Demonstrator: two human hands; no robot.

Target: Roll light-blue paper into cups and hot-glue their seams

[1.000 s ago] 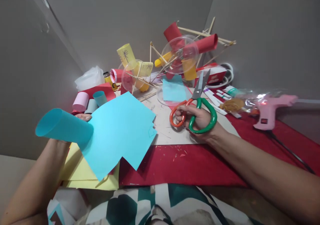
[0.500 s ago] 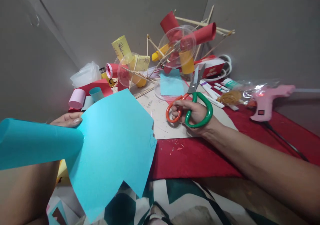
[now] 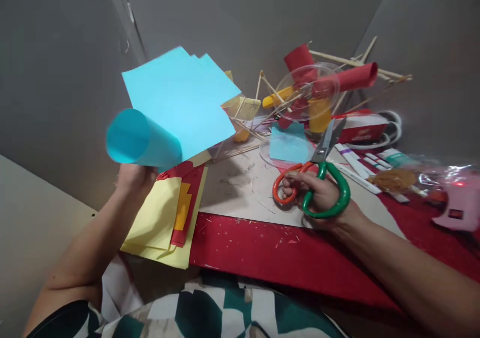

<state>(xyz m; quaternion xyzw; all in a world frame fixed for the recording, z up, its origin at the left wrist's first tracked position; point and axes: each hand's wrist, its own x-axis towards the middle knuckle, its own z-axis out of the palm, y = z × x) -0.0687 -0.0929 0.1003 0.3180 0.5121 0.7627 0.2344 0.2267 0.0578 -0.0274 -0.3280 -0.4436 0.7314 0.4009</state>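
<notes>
My left hand (image 3: 134, 178) is closed on a light blue paper sheet (image 3: 180, 103) that is partly rolled into a tube at its near end; it holds the sheet up above the left side of the table. My right hand (image 3: 318, 195) rests on the pale board (image 3: 243, 188) with its fingers through the orange and green handles of a pair of scissors (image 3: 318, 170), whose blades point away toward the back. A smaller blue paper square (image 3: 288, 145) lies just beyond the scissors.
Yellow and red paper sheets (image 3: 168, 218) lie stacked at the table's left edge. A red cover (image 3: 270, 250) spans the front. At the back stand stick-and-cup models with red rolls (image 3: 322, 85). Markers (image 3: 356, 165) and a pink glue gun (image 3: 457, 205) lie right.
My left hand has lifted the blue sheet from low at the front left up above the table. The right hand with the scissors has stayed put; the view shifted left.
</notes>
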